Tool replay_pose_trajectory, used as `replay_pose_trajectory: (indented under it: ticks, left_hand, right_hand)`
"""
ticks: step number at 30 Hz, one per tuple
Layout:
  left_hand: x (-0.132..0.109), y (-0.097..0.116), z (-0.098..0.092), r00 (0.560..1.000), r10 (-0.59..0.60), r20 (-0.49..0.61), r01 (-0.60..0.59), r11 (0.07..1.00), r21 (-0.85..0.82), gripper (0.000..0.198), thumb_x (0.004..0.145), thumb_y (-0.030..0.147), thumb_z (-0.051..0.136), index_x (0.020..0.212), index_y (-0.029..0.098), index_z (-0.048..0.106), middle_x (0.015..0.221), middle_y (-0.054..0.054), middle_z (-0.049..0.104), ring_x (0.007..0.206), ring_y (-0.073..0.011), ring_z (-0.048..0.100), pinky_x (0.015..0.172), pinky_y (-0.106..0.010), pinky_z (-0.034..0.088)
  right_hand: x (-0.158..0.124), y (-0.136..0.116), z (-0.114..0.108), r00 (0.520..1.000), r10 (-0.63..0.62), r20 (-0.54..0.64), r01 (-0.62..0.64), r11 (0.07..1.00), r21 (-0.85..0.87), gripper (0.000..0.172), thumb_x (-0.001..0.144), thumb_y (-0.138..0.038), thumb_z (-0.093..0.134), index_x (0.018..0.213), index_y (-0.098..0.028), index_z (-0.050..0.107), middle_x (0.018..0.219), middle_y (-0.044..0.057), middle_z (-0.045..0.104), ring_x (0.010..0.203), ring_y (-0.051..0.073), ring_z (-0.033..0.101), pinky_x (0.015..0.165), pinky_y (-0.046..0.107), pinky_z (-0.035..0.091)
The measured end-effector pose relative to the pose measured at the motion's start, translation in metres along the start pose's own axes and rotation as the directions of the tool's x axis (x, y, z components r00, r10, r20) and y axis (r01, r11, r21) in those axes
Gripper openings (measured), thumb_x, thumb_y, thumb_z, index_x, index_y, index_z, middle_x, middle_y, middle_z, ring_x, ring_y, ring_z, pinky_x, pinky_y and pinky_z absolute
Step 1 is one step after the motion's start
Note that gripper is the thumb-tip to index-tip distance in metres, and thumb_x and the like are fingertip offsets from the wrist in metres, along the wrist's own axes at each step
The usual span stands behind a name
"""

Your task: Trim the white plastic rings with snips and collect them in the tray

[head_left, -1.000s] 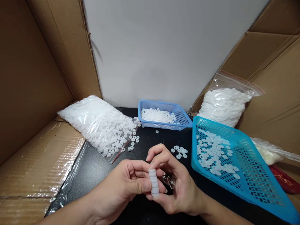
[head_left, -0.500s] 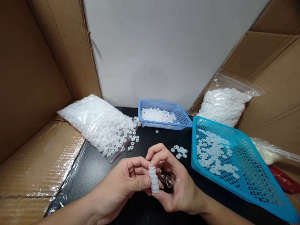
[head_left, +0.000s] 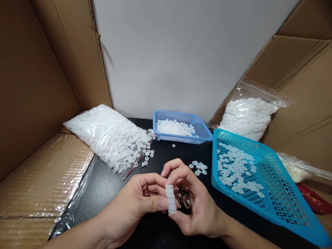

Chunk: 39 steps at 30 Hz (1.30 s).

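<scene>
A short stack of white plastic rings [head_left: 171, 198] stands upright between both my hands, low in the middle of the view. My left hand [head_left: 137, 204] pinches the stack from the left with thumb and fingers. My right hand [head_left: 192, 204] closes on it from the right, index finger on its top end and thumb under its bottom. A small clear shiny piece [head_left: 184, 199] shows in my right palm behind the stack; I cannot make out what it is.
A clear bag of white rings [head_left: 109, 136] lies at the left, with loose rings [head_left: 147, 155] spilled at its mouth. A small blue basket [head_left: 201, 129] and a large turquoise basket [head_left: 275, 193] hold rings. Another full bag [head_left: 249, 116] leans at the right. Cardboard walls flank the black table [head_left: 103, 183].
Both hands have lifted the stack slightly and shifted their fingers a little on it. Nothing else has moved.
</scene>
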<state>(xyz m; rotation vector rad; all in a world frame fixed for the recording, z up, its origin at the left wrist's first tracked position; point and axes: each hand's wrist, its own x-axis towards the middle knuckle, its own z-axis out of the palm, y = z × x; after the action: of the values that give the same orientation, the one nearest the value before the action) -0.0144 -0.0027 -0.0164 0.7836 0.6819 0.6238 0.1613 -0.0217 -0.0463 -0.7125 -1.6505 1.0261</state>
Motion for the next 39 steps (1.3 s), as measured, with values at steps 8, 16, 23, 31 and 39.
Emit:
replay_pose_trajectory:
  ticks: [8,16,23,31,39]
  left_hand:
    - [-0.0017,-0.0021,-0.0001,0.999,0.037,0.023,-0.037,0.999,-0.001,0.03,0.072,0.04,0.092,0.089,0.017,0.081,0.084,-0.005,0.074,0.08,-0.0172,0.063,0.083,-0.029,0.047]
    - [-0.0013,0.0004,-0.0007,1.0,0.013,0.018,-0.014,0.999,0.042,0.027,0.079,0.04,0.086,0.088,0.015,0.083,0.084,-0.006,0.074,0.08,-0.0172,0.06,0.083,-0.029,0.044]
    - [-0.0021,0.0013,0.0002,1.0,-0.013,-0.02,0.014,0.999,0.052,0.03,0.073,0.043,0.09,0.08,0.015,0.08,0.081,-0.005,0.072,0.083,-0.0193,0.061,0.084,-0.03,0.044]
    - [-0.0018,-0.0012,0.0006,0.996,0.036,0.079,-0.034,0.999,-0.023,0.027,0.079,0.041,0.086,0.087,0.016,0.079,0.086,-0.006,0.074,0.086,-0.0189,0.066,0.086,-0.029,0.048]
    - [-0.0021,-0.0005,0.0015,0.987,-0.014,0.16,0.032,0.993,-0.112,0.028,0.078,0.037,0.089,0.091,0.014,0.082,0.085,-0.006,0.076,0.086,-0.0174,0.071,0.085,-0.026,0.05]
  right_hand:
    - [-0.0011,-0.0001,-0.0013,0.999,0.037,0.016,-0.038,0.999,0.035,0.043,0.074,-0.009,0.07,0.107,-0.029,0.051,0.116,0.003,0.046,0.064,0.006,0.051,0.055,0.023,0.047]
    - [-0.002,-0.0014,-0.0011,0.999,0.036,0.037,-0.037,0.999,0.038,0.044,0.071,-0.007,0.068,0.105,-0.03,0.052,0.117,0.002,0.045,0.059,0.003,0.047,0.051,0.02,0.041]
    - [-0.0021,-0.0002,0.0002,0.999,0.028,0.039,-0.03,0.998,0.046,0.046,0.071,-0.007,0.069,0.107,-0.03,0.052,0.117,0.003,0.046,0.06,0.004,0.047,0.053,0.022,0.041]
    - [-0.0029,0.0009,-0.0007,0.999,0.011,0.046,-0.013,0.999,0.034,0.045,0.072,-0.009,0.068,0.108,-0.03,0.051,0.12,0.004,0.044,0.06,0.004,0.048,0.052,0.021,0.042]
    - [-0.004,0.0032,-0.0011,0.998,0.005,0.06,-0.008,0.999,0.044,0.045,0.072,-0.011,0.067,0.109,-0.032,0.051,0.122,0.003,0.042,0.057,0.001,0.045,0.05,0.02,0.039]
